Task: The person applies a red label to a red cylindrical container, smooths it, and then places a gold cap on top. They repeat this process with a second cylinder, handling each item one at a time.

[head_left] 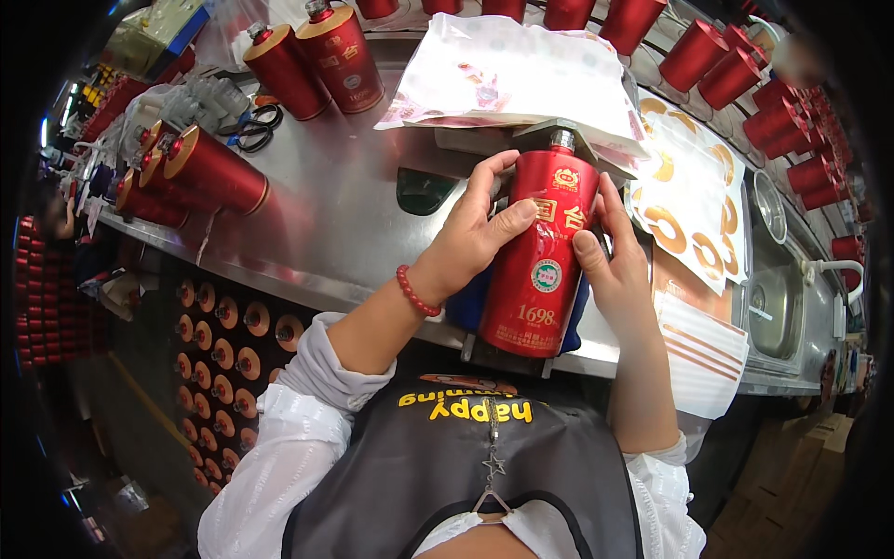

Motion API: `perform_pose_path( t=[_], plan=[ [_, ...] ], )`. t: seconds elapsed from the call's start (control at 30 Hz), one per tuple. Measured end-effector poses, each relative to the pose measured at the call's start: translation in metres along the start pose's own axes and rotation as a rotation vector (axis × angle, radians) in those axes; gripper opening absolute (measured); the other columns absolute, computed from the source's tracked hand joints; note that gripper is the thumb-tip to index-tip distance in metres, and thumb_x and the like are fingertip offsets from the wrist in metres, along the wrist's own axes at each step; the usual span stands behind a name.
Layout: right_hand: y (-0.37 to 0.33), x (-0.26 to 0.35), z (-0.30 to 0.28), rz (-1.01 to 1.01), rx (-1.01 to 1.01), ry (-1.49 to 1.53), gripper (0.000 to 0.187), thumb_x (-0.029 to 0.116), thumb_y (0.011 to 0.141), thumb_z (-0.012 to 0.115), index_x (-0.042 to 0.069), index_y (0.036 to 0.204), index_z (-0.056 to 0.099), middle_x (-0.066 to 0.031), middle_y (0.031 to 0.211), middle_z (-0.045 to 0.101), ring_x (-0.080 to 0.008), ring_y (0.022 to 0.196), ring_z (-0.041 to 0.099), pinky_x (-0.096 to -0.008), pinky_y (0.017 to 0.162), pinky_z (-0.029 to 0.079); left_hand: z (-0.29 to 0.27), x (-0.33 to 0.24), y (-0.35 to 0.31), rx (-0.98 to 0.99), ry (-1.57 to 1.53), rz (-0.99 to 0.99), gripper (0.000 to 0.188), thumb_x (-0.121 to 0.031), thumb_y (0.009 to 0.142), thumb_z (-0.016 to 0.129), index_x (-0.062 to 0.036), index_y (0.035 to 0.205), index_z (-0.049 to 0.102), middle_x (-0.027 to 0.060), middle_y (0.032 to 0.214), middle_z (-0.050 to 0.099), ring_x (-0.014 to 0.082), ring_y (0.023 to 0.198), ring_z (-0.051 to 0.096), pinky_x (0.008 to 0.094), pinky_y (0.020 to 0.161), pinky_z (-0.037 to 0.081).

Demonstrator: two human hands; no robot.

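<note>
A red bottle [523, 312] with gold lettering, a round green-and-white emblem and a glassy neck lies tilted in front of me, its neck pointing away. My left hand [480, 214] grips its left side near the shoulder, thumb across the front. On the opposite side my right hand [610, 247] is closed round the upper edge, thumb on the front face. Under the bottle, blue cloth [579, 312] shows at both sides, over the table's front edge. What the bottle rests on is mostly hidden.
White patterned sheets [521, 70] lie beyond the bottle. To the right are sheets with gold ring-shaped labels [684, 186] and a steel sink [775, 312]. Red bottles [223, 172] and black-handled scissors [258, 129] are on the left. Several bottles [223, 359] stand below, lower left.
</note>
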State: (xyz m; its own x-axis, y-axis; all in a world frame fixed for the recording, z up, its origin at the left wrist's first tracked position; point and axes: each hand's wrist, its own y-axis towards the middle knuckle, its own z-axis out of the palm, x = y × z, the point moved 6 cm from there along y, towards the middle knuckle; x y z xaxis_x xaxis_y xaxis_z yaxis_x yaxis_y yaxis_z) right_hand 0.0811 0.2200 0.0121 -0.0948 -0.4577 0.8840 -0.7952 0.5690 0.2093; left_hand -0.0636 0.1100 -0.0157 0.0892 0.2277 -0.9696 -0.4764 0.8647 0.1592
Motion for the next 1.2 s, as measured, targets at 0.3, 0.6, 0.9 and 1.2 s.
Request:
perform_pose_path(
  t=[0.3,0.6,0.9,1.2],
  plan=[
    [0.007,-0.006,0.002,0.043,0.017,0.11,0.079,0.045,0.099,0.062,-0.004,0.153,0.032,-0.0181,0.124,0.06,-0.0247,0.116,0.057,-0.034,0.101,0.044,0.0,0.001,0.003,-0.025,-0.041,-0.096,0.07,-0.031,0.098,0.064,-0.0012,0.15,0.028,0.015,0.142,0.043,0.0183,0.126,0.05,0.0322,0.106,0.043],
    [0.016,-0.005,-0.001,0.119,-0.032,0.117,0.078,0.045,0.095,0.068,-0.005,0.148,0.04,-0.0195,0.12,0.063,-0.0248,0.113,0.06,-0.0344,0.098,0.046,0.003,0.001,0.015,-0.026,0.094,-0.125,0.071,-0.031,0.096,0.067,-0.0003,0.148,0.029,0.0158,0.13,0.055,0.0168,0.113,0.058,0.0312,0.097,0.049],
    [0.021,-0.005,-0.001,0.163,-0.004,0.11,0.071,0.039,0.097,0.066,0.0,0.151,0.04,-0.0192,0.126,0.062,-0.0235,0.118,0.059,-0.035,0.1,0.046,0.005,0.004,0.019,-0.041,0.058,-0.126,0.068,-0.032,0.098,0.066,0.0012,0.146,0.032,0.0148,0.128,0.056,0.0148,0.112,0.058,0.0294,0.096,0.049],
    [-0.005,0.0,-0.006,0.069,0.036,0.188,0.086,0.043,0.096,0.067,-0.002,0.156,0.025,-0.0231,0.141,0.054,-0.0221,0.112,0.059,-0.0354,0.1,0.047,-0.001,-0.007,-0.012,-0.001,0.019,0.048,0.08,-0.046,0.097,0.065,-0.0002,0.151,0.027,0.0203,0.147,0.041,0.0276,0.14,0.037,0.0388,0.116,0.029]
  ],
)
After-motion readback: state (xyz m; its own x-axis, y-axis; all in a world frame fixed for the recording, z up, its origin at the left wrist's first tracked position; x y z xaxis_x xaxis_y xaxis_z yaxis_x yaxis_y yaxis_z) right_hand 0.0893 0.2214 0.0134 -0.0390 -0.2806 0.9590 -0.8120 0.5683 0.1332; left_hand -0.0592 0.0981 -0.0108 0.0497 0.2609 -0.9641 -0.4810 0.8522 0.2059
